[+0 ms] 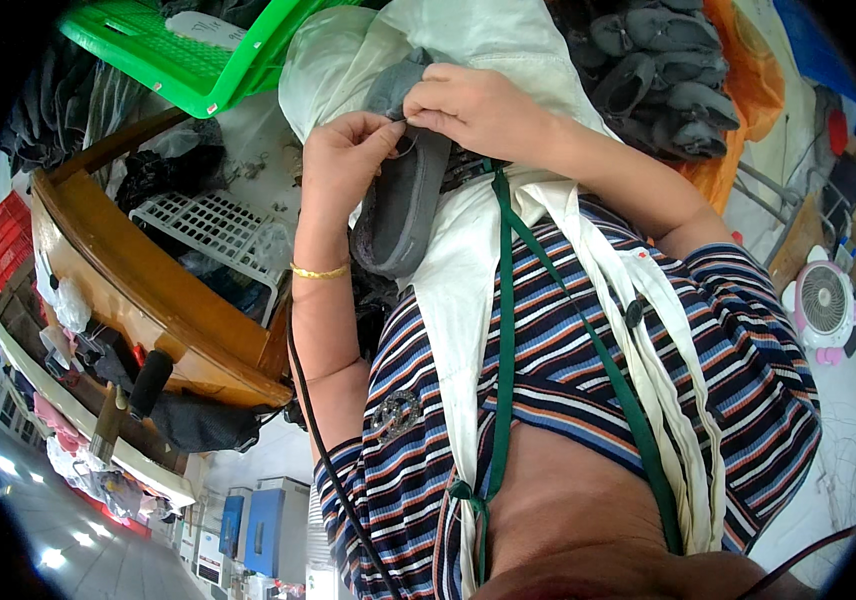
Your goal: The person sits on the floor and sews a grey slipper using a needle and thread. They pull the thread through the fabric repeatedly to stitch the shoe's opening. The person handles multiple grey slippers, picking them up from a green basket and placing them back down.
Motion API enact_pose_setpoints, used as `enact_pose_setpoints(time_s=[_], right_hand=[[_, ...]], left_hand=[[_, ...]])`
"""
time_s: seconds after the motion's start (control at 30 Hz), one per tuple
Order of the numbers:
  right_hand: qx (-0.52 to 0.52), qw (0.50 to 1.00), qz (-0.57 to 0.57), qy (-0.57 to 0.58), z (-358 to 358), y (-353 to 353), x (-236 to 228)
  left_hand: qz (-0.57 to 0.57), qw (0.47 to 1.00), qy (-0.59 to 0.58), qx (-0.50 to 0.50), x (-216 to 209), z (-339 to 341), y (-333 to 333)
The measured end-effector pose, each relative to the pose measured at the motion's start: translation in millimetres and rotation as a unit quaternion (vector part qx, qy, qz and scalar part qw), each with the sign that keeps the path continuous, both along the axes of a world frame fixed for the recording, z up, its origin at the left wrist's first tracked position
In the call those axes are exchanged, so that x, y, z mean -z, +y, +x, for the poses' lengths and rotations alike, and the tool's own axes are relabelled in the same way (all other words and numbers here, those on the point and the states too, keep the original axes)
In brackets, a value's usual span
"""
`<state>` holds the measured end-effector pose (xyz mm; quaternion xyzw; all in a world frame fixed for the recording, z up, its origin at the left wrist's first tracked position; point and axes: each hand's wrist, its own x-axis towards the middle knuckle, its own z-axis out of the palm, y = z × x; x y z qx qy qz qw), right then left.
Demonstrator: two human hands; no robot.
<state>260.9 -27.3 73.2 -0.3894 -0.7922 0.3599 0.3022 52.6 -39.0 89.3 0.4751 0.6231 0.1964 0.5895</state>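
A dark grey fabric shoe [388,225] lies on my lap over a white apron, its sole end toward me and its opening facing up. My left hand [346,160] is closed in a pinch at the shoe's edge, thumb against forefinger; what sits between them is too small to name. A thin pale loop, like thread [409,149], hangs just below the fingertips. My right hand [468,112] comes from the other side with curled fingers gripping the shoe's upper edge. The two hands' fingertips nearly meet over the shoe.
A green plastic crate [210,85] stands at the far left. Beside my left arm is a brown wooden table edge [168,290] with a white plastic basket [210,228]. Several grey shoes [668,75] are piled at the far right on orange sheeting [753,80]. A fan [823,297] stands right.
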Motion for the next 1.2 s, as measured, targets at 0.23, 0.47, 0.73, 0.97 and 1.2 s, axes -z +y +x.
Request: enact_pose_setpoints(time_s=[0.23,0.47,0.73,0.97,1.2], right_hand=[[-0.012,0.981,0.114,-0.156,-6,4,5],[-0.017,0.995,0.088,-0.048,-6,8,18],[-0.026,0.992,0.085,0.084,-23,4,34],[0.014,0.962,-0.232,0.141,0,9,26],[0.030,0.962,-0.253,0.099,-8,16,18]], left_hand=[[0.100,0.992,0.077,0.010,-13,9,-8],[0.149,0.989,-0.001,-0.010,26,-10,-9],[0.060,0.983,-0.156,-0.082,37,-10,-16],[-0.019,0.965,-0.225,-0.134,24,-11,-14],[0.233,0.972,0.025,-0.005,21,-5,-5]])
